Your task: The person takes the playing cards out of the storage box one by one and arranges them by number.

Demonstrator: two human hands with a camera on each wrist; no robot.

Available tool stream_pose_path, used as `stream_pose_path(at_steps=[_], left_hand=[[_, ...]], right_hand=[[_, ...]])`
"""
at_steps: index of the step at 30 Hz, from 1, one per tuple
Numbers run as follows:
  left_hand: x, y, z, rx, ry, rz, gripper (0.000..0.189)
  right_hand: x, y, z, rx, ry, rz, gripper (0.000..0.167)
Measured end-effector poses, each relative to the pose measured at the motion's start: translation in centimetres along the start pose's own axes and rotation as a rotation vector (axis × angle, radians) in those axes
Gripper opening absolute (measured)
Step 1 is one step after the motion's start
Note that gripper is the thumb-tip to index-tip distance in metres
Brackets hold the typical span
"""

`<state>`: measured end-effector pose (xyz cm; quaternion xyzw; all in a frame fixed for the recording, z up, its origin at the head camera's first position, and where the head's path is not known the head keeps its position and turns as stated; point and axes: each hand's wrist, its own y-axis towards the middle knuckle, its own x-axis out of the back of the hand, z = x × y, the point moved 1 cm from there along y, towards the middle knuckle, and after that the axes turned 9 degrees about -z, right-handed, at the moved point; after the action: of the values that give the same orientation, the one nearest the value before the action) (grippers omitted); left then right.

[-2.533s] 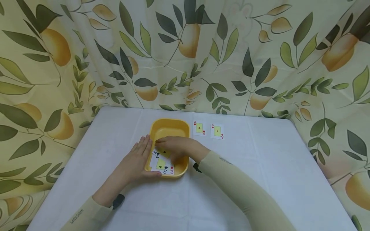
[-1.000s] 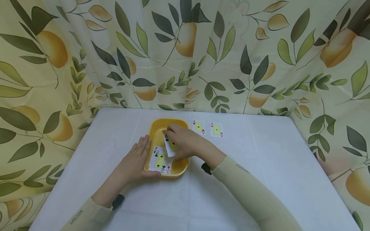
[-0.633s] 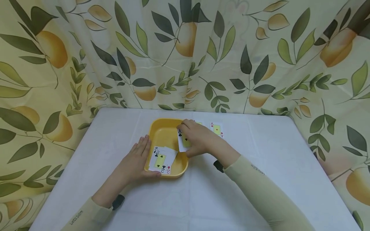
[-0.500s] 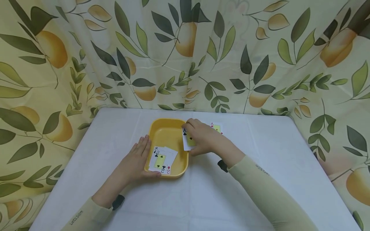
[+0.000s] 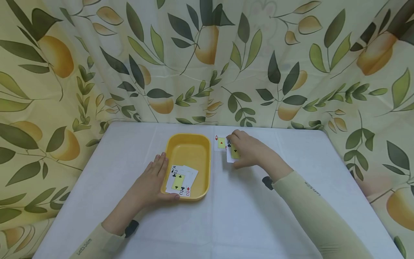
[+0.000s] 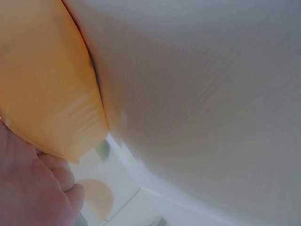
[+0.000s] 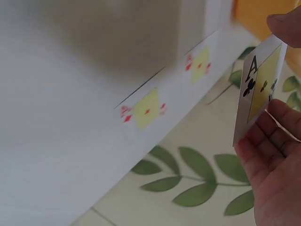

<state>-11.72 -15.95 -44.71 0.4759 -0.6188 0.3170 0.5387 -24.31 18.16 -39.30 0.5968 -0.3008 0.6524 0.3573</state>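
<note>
My right hand (image 5: 252,149) pinches an ace of clubs (image 5: 233,154) between thumb and fingers, above the table to the right of the yellow tray (image 5: 194,154). In the right wrist view the card (image 7: 261,87) stands on edge between thumb and fingertips. My left hand (image 5: 147,183) rests against the tray's left side, fingers straight and thumb at the near rim. Inside the tray a two of clubs (image 5: 178,182) lies over several other cards. An ace of hearts (image 5: 221,142) lies on the table. The ace of diamonds (image 7: 146,111) shows in the right wrist view, hidden by my hand in the head view.
A white cloth (image 5: 242,216) covers the table. Behind the table's far edge hangs a curtain (image 5: 194,72) printed with leaves and fruit. Each wrist wears a small dark device, the right one (image 5: 267,182) showing below the sleeve cuff.
My right hand has lifted the ace of clubs out of the tray and carried it right, past the ace of hearts. The left hand has stayed at the tray.
</note>
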Motion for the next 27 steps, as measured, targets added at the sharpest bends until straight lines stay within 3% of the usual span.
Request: stream_pose_path(at_steps=[14,19,27], left_hand=[[-0.2,0.0,0.0,0.004,0.000,-0.008,0.136],[-0.2,0.0,0.1,0.003,0.004,-0.006,0.137],[-0.3,0.0,0.2,0.003,0.007,-0.002,0.140]], right_hand=[[-1.0,-1.5,-7.3,-0.131,-0.015,0.055,0.092],[-1.3,-1.9,-9.2,-0.175,-0.013,0.087,0.089],[-1.9,-2.1,-11.1,-0.178,-0.004,0.114,0.092]])
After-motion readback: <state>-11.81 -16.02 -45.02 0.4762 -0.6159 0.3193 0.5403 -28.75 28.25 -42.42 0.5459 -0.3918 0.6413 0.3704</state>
